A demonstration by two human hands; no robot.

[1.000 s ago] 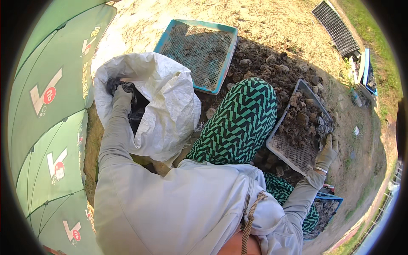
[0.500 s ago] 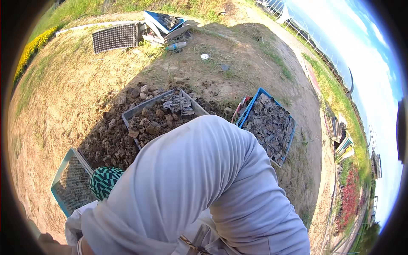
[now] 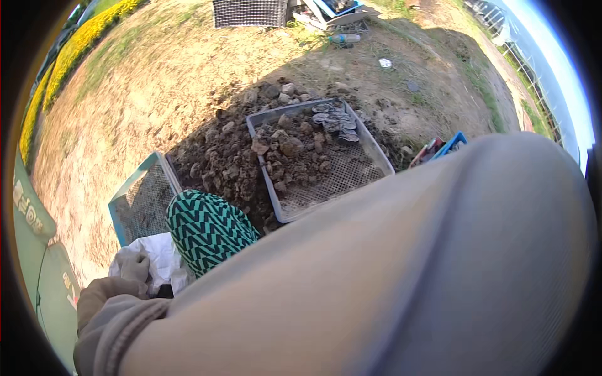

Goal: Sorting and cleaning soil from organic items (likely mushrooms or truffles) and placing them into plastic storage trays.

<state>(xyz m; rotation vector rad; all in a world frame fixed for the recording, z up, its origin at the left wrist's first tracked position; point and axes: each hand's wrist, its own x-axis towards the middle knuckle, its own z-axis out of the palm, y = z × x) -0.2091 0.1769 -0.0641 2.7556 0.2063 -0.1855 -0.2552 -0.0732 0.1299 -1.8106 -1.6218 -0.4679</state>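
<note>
My right arm, in a pale beige sleeve (image 3: 351,269), reaches from the lower right across to the lower left. Past its bunched cuff, my right hand (image 3: 113,293) is bent beside a white bag-like sheet (image 3: 160,250). Its fingers look curled; what they grip is hidden. A grey glove-like shape (image 3: 135,266) rests on the white sheet. I cannot make out my left hand separately. Close by is a green-and-black zigzag fabric (image 3: 207,232), rounded like a covered knee. Ahead, a grey mesh tray (image 3: 332,182) holds brown clods and a clump of dark, flat pieces.
Loose soil and clods (image 3: 216,163) lie left of the tray. A blue-rimmed mesh crate (image 3: 141,207) stands at the left, with green panels (image 3: 31,210) at the edge. A blue crate (image 3: 451,145) shows behind my sleeve. Farther off are a black grid tray (image 3: 251,14) and a plastic bottle (image 3: 345,38).
My view has shifted, so the trays sit farther right and more of the grey tray shows. My sleeve now fills the lower right, hiding most of the blue crate; the cuff and hand show more.
</note>
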